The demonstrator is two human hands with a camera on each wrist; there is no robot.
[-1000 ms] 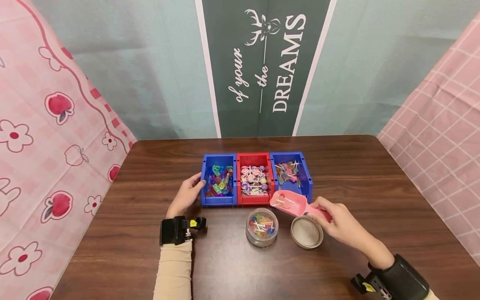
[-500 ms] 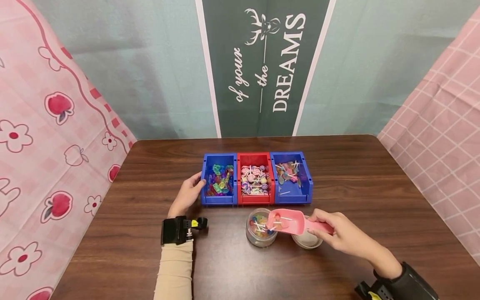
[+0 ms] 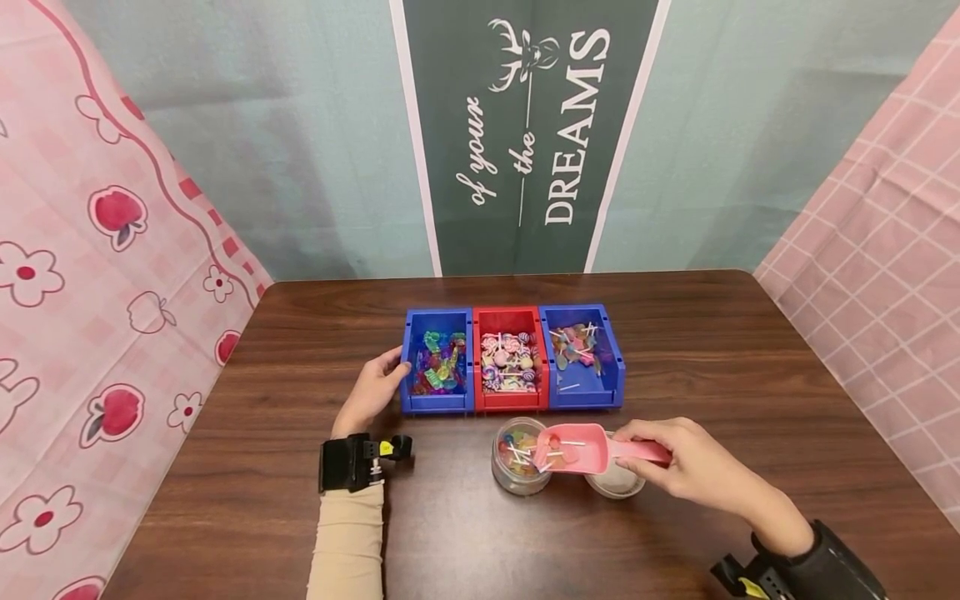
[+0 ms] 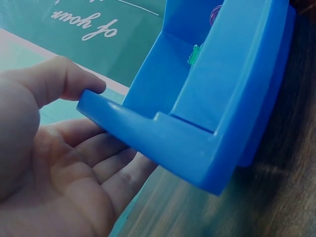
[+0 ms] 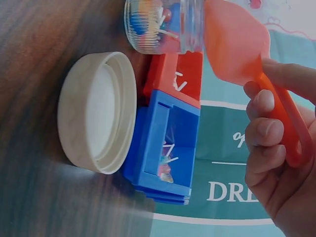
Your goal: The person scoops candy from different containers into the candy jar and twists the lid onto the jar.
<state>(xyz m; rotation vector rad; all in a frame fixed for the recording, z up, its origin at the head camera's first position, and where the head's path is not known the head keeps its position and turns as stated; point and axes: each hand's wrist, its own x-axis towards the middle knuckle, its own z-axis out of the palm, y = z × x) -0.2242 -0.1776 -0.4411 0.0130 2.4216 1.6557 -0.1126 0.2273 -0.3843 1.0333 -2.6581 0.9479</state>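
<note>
My right hand (image 3: pixel 693 467) grips the handle of a pink scoop (image 3: pixel 592 448), which carries a few small lollipops with white sticks. The scoop's front lip overlaps the rim of a clear jar (image 3: pixel 517 482) filled with colourful candies. In the right wrist view, the scoop (image 5: pixel 237 42) is right at the jar's mouth (image 5: pixel 190 24). My left hand (image 3: pixel 369 392) holds the side wall of the left blue bin (image 3: pixel 437 403); the left wrist view has the thumb and fingers on either side of that wall (image 4: pixel 143 131).
Joined to the left bin are a red bin (image 3: pixel 512 402) of striped lollipops and a right blue bin (image 3: pixel 592 396) of lollipops. The jar's round lid (image 3: pixel 618 483) lies beneath the scoop, partly hidden. Fabric backdrops surround the wooden table (image 3: pixel 247 500).
My right hand has brought the scoop from the right blue bin's front edge toward me, over the jar's rim and the lid. The left hand stays at its bin.
</note>
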